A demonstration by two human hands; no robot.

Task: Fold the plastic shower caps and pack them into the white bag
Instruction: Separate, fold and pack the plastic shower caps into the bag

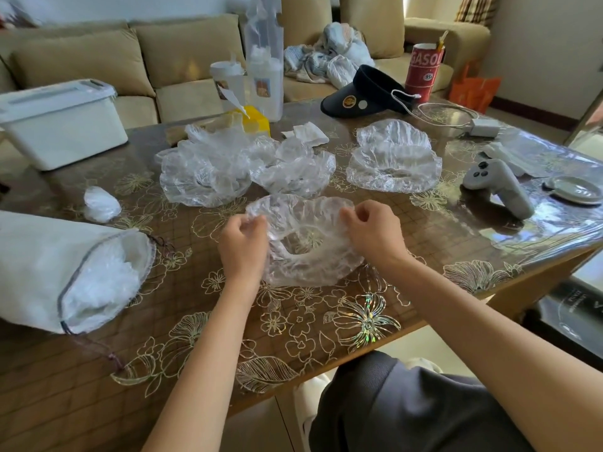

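Note:
A clear plastic shower cap [305, 252] lies spread open on the table in front of me. My left hand [243, 244] pinches its left rim and my right hand [372, 231] pinches its right rim. Behind it sit more loose caps: a crumpled heap [208, 168], another cap [293, 168] and a rounder pair [393, 158] to the right. The white drawstring bag [49, 269] lies on its side at the left, mouth toward me, with folded caps inside. One small folded cap [101, 203] rests just beyond the bag.
A grey controller [499, 187] and a small dish [574, 189] sit at the right. A white lidded bin [58, 122], yellow box [256, 122], dark visor [365, 93], red can [424, 68] and charger with cable [483, 127] line the back. The table edge runs diagonally at lower right.

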